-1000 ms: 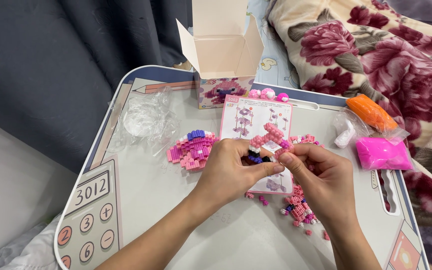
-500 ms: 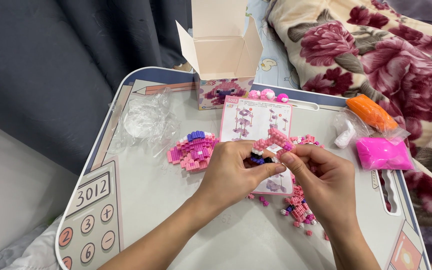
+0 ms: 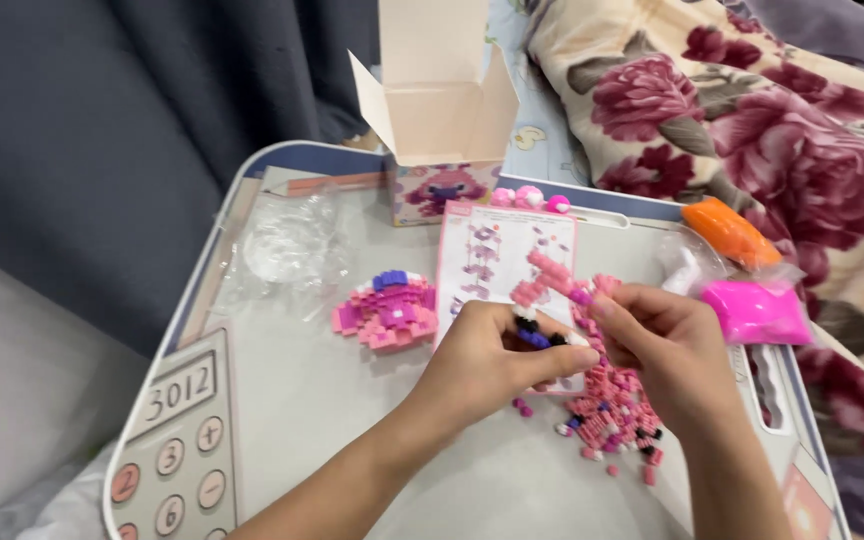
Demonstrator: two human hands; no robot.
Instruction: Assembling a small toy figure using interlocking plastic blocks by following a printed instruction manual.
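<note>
**Two-hand hold on a small brick assembly**

The left hand point(image 3: 497, 350) and right hand point(image 3: 657, 335) meet mid-worktop, both pinching one pink brick assembly point(image 3: 552, 285), apparently to steady it for fitting. Directly beneath lie the loose pink bricks point(image 3: 612, 420) and the instruction sheet point(image 3: 492, 250), kept within reach. A finished pink section point(image 3: 390, 310) rests left of the sheet. At the far edge of the worktop point(image 3: 352, 440) stands an open cardboard box point(image 3: 442, 110); contents not visible.

Can't really see what's being pinched

The left hand point(image 3: 487, 360) and right hand point(image 3: 662, 345) cover most of the small brick piece point(image 3: 540, 335); the tray's point(image 3: 282, 400) near edge is cut off.
</note>
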